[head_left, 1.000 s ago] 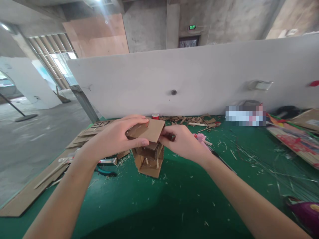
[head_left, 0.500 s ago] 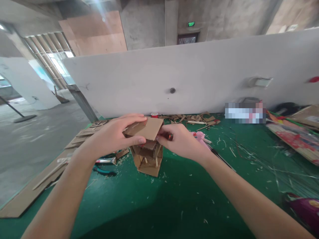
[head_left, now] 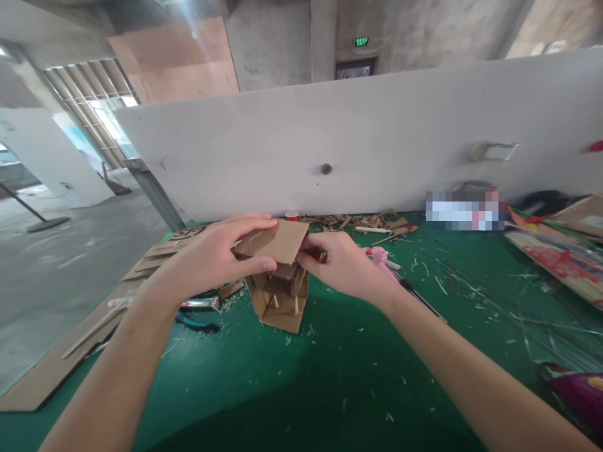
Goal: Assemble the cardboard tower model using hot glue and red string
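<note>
A small layered cardboard structure (head_left: pixel 282 307) stands on the green table (head_left: pixel 330 383), its lower part open toward me with thin pale sticks inside. Its top is a flat, slightly tilted cardboard panel (head_left: pixel 282 242). My left hand (head_left: pixel 226 248) grips that top from the left, thumb at the near edge and fingers over the far edge. At the right side, my right hand (head_left: pixel 336 263) has its fingers bent against the structure just under the panel. Its fingertips are partly hidden, and a small orange-red spot shows by them.
Teal-handled pliers (head_left: pixel 198 323) and cardboard sheets (head_left: pixel 42 376) lie left. Behind are a red spool (head_left: pixel 292 216) and cardboard scraps (head_left: pixel 377 223). A pink tool (head_left: pixel 380 256), clear strands (head_left: pixel 509 314) and a purple packet (head_left: pixel 575 389) lie right. A white partition (head_left: pixel 264 150) stands behind.
My right hand has shifted very slightly at the side of the structure. My left hand and the cardboard structure hold nearly the same place.
</note>
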Demonstrator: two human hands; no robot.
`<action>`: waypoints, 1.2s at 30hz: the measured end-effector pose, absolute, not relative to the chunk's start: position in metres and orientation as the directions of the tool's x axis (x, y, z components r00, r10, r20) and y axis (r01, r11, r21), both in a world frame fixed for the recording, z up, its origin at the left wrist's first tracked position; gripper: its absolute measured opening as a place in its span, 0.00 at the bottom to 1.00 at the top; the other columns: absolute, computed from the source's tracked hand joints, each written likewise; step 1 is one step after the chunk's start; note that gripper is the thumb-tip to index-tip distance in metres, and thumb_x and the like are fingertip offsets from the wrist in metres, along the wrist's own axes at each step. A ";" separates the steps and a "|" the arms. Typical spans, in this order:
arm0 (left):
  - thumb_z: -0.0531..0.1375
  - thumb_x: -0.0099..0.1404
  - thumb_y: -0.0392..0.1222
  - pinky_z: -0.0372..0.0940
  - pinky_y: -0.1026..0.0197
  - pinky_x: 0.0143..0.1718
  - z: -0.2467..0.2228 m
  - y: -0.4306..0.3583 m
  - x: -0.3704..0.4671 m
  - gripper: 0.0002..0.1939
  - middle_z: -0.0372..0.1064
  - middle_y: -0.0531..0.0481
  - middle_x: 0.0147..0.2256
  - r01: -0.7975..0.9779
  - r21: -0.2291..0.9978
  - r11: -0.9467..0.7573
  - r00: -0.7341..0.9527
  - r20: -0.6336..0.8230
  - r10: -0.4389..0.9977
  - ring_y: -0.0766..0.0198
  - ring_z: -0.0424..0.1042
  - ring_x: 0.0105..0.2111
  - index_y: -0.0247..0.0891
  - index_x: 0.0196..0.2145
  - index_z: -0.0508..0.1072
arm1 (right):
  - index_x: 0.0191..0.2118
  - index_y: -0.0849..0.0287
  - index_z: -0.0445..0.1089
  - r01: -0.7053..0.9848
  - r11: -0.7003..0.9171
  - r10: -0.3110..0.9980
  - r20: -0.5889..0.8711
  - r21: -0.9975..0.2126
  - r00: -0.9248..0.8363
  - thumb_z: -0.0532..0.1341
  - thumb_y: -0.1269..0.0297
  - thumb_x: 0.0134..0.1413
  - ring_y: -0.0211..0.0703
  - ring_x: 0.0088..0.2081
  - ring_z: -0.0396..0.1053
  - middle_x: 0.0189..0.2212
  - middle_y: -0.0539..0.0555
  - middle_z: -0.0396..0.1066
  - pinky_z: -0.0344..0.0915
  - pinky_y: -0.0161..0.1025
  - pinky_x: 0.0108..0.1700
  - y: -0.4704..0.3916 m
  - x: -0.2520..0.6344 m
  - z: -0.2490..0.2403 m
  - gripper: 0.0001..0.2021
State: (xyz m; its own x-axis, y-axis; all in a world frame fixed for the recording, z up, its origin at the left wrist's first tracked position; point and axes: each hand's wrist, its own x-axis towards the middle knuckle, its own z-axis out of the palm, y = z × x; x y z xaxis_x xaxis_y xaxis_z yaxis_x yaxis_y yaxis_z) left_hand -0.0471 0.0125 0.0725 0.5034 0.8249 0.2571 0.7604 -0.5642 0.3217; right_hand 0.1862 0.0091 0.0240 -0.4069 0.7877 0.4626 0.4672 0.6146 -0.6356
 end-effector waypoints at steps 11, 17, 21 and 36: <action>0.61 0.60 0.62 0.65 0.50 0.55 0.073 0.012 -0.051 0.33 0.55 0.54 0.65 0.749 0.315 -0.584 0.524 0.258 0.811 0.47 0.61 0.60 0.56 0.61 0.62 | 0.36 0.58 0.75 0.448 0.603 0.795 0.446 -0.660 -0.411 0.57 0.67 0.59 0.35 0.27 0.65 0.28 0.49 0.74 0.60 0.33 0.28 0.007 0.184 0.026 0.09; 0.61 0.59 0.62 0.67 0.53 0.53 0.071 0.017 -0.053 0.33 0.55 0.55 0.65 0.720 0.327 -0.612 0.549 0.271 0.791 0.48 0.62 0.60 0.58 0.61 0.62 | 0.35 0.59 0.74 0.465 0.620 0.783 0.463 -0.632 -0.415 0.56 0.67 0.58 0.34 0.26 0.65 0.28 0.50 0.74 0.60 0.33 0.27 0.007 0.185 0.026 0.09; 0.61 0.59 0.62 0.71 0.54 0.48 0.069 0.023 -0.054 0.33 0.55 0.54 0.65 0.689 0.343 -0.638 0.575 0.277 0.770 0.46 0.62 0.60 0.57 0.61 0.62 | 0.33 0.60 0.73 0.464 0.641 0.767 0.489 -0.611 -0.416 0.57 0.66 0.58 0.34 0.25 0.65 0.26 0.49 0.72 0.59 0.32 0.27 0.006 0.185 0.026 0.08; 0.64 0.59 0.58 0.68 0.56 0.55 0.067 0.025 -0.056 0.32 0.54 0.55 0.65 0.633 0.413 -0.654 0.590 0.289 0.754 0.50 0.58 0.62 0.58 0.60 0.63 | 0.35 0.58 0.69 0.422 0.607 0.795 0.511 -0.674 -0.326 0.56 0.68 0.57 0.39 0.34 0.69 0.33 0.51 0.72 0.66 0.37 0.35 0.012 0.200 0.027 0.05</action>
